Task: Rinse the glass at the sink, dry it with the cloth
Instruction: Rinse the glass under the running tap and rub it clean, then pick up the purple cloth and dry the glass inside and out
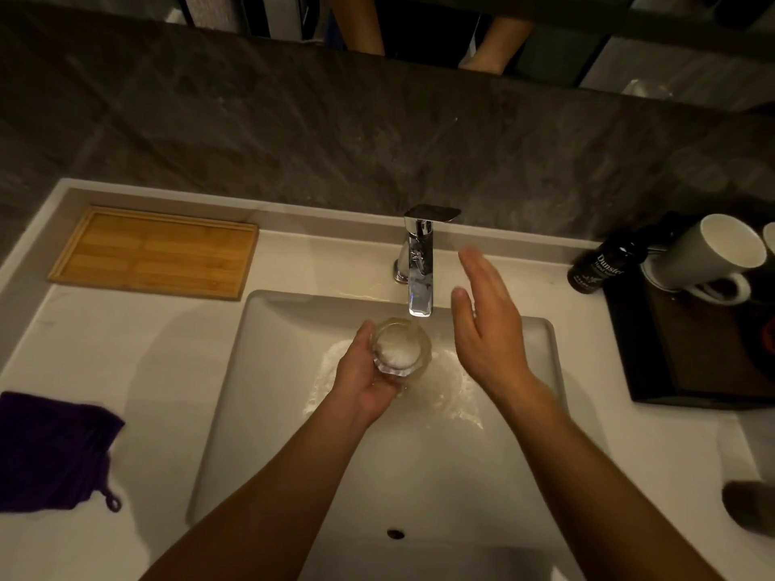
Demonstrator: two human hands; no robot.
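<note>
My left hand [364,377] grips a clear glass [401,346] over the white sink basin [268,396]. Water runs from the chrome tap [420,262] straight into the glass and froths inside it, spilling into the basin below. My right hand [488,320] hovers flat, fingers apart, just to the right of the tap spout, holding nothing. A dark purple cloth [50,450] lies on the white counter at the far left, well apart from both hands.
A bamboo tray [155,251] sits at the back left of the counter. At the right stand a dark bottle [599,266] and white mugs [708,253] on a dark tray [687,362]. A dark stone wall rises behind the tap.
</note>
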